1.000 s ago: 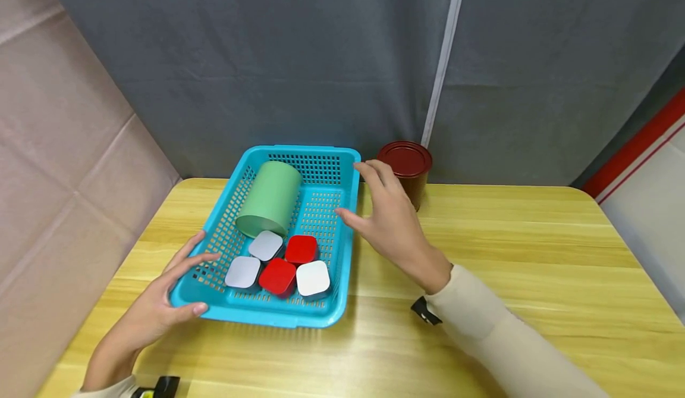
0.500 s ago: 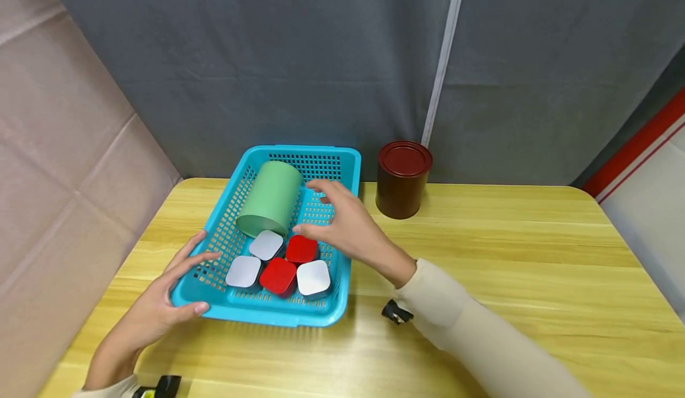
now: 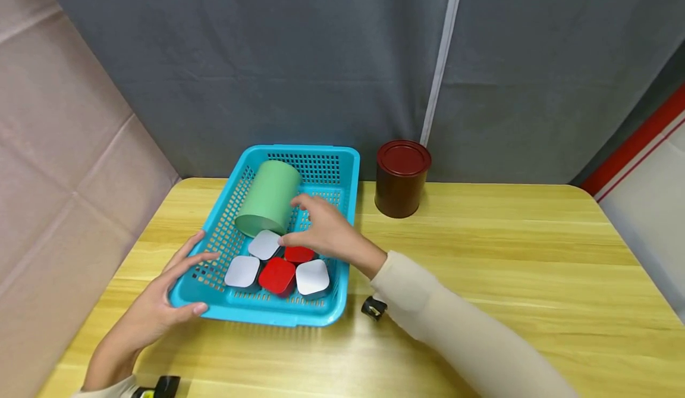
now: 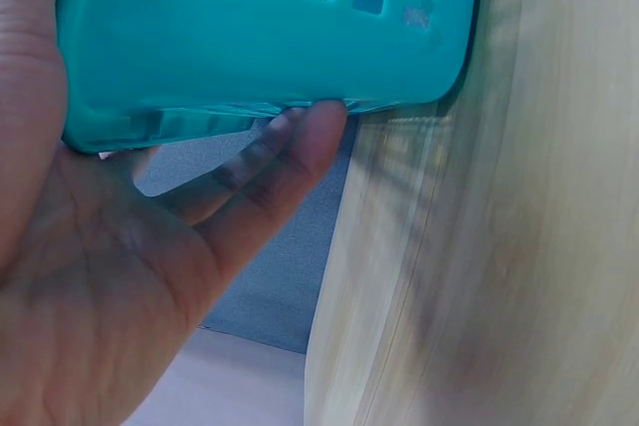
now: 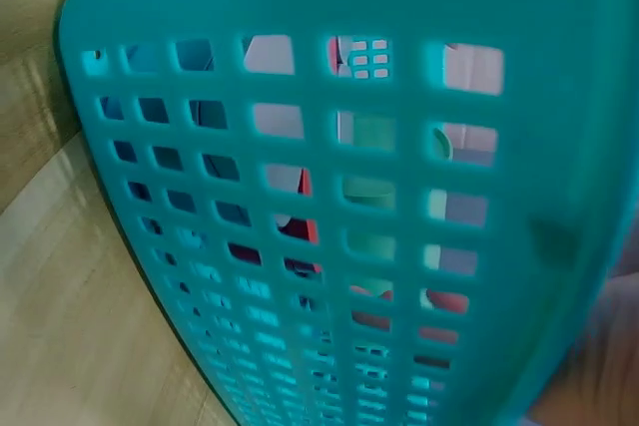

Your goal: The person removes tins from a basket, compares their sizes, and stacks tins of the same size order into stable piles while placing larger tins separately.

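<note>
Basket (image 3: 257,315): green can (image 3: 270,196), five boxes (image 3: 276,275); left hand (image 3: 155,304) clamped on corner, right hand (image 3: 330,229) inside, grip apart. Tin (image 3: 400,190) on table (image 3: 492,255), curtain (image 3: 278,59) behind.

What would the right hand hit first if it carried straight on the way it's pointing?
Most likely the green cylinder lying in the blue basket: in the head view, the right hand points toward its side. Depth is unclear, so it might pass above.
</note>
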Tool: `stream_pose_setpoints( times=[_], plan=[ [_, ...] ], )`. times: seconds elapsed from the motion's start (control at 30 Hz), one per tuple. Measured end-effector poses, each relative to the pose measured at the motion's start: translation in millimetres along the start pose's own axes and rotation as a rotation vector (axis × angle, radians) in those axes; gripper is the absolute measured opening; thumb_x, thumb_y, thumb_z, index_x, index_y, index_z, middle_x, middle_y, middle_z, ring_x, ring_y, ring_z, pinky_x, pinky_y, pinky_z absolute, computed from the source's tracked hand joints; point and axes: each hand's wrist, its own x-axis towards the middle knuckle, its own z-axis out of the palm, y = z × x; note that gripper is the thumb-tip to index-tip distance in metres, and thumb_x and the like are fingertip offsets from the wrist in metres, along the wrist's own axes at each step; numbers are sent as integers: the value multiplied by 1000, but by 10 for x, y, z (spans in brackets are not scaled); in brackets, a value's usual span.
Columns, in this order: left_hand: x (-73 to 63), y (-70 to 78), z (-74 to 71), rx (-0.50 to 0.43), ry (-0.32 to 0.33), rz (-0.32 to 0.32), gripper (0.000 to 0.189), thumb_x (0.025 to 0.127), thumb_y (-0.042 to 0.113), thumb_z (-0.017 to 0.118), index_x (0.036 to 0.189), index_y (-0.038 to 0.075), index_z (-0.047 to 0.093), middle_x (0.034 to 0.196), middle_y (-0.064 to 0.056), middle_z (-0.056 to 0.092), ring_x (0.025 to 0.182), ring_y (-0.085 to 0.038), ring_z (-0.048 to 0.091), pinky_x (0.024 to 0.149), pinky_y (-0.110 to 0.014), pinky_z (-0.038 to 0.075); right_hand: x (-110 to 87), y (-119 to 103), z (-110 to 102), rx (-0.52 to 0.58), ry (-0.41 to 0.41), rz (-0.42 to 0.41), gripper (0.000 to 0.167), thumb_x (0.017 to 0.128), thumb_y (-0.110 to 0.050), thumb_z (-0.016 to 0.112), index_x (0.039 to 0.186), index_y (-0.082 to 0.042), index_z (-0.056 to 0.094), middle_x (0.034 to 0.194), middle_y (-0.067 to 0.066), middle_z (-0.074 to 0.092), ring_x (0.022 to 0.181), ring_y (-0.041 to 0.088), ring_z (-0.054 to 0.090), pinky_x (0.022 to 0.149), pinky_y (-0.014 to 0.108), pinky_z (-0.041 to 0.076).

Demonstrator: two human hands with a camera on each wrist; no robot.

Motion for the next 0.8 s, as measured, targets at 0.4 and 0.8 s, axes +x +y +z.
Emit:
stream_pose_setpoints(
  times=[0.4, 0.8],
  plan=[
    [-19, 0, 7, -1, 4, 8, 75, 80, 4, 80, 150, 13, 54, 177, 4, 12, 151, 5, 17, 99, -5, 27, 129, -11, 140, -61, -85, 141, 72, 88, -28, 83, 149, -7, 51, 148, 16, 54, 128, 26, 51, 100, 46, 53],
    [6, 10, 3, 3, 8, 1, 75, 80, 5, 81, 150, 14, 54, 177, 6, 13, 153, 4, 15, 99, -6, 26, 174, 21, 191, -80, -131, 178, 71, 85, -17, 84, 147, -6, 51, 146, 16, 57, 118, 25, 53, 91, 41, 54]
  ],
)
